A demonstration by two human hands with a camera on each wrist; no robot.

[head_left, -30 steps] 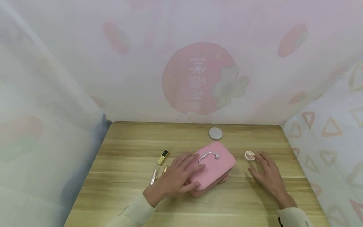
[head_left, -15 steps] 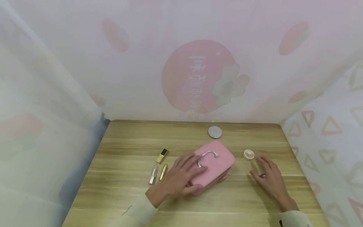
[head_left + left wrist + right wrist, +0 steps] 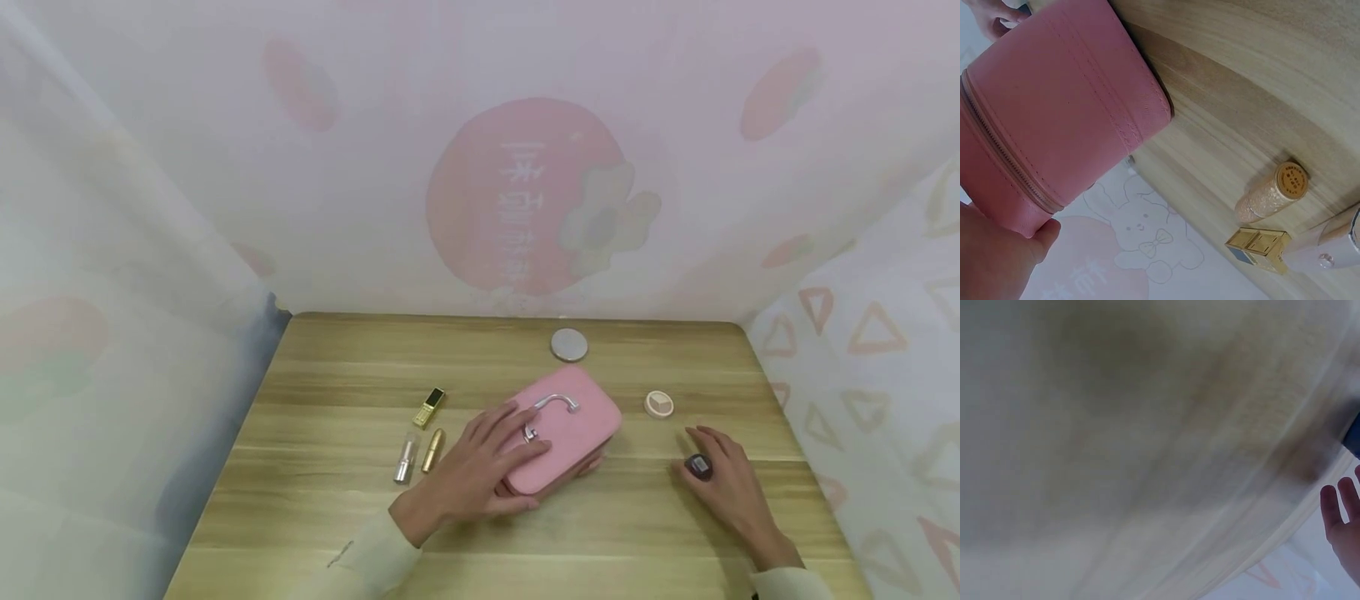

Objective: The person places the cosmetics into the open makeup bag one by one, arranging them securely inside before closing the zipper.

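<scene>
In the head view, my left hand (image 3: 480,471) rests on the lid of a pink zippered case (image 3: 566,433). Its fingers spread over the lid by a curved silver handle (image 3: 557,403); in the left wrist view, part of the hand touches the edge of the pink case (image 3: 1054,94). My right hand (image 3: 729,487) is at the right, thumb and fingers spread around a small round dark thing with a pale label (image 3: 698,467). Whether they touch it is hard to tell. The right wrist view shows the fingertips (image 3: 1330,506) straight, with a dark shape (image 3: 1354,436) above them.
Behind the right hand lies a small round makeup palette (image 3: 659,405). A silver disc (image 3: 569,345) lies behind the case. Left of it are a gold phone-shaped item (image 3: 429,408), a gold lipstick tube (image 3: 432,451) and a clear-capped lipstick (image 3: 406,457). Printed curtains (image 3: 360,208) surround the wooden table (image 3: 300,517).
My right hand has drawn back from the round palette, towards the near right. The dark thing, hidden at first, has come into view beside its thumb. My left hand stays on the case.
</scene>
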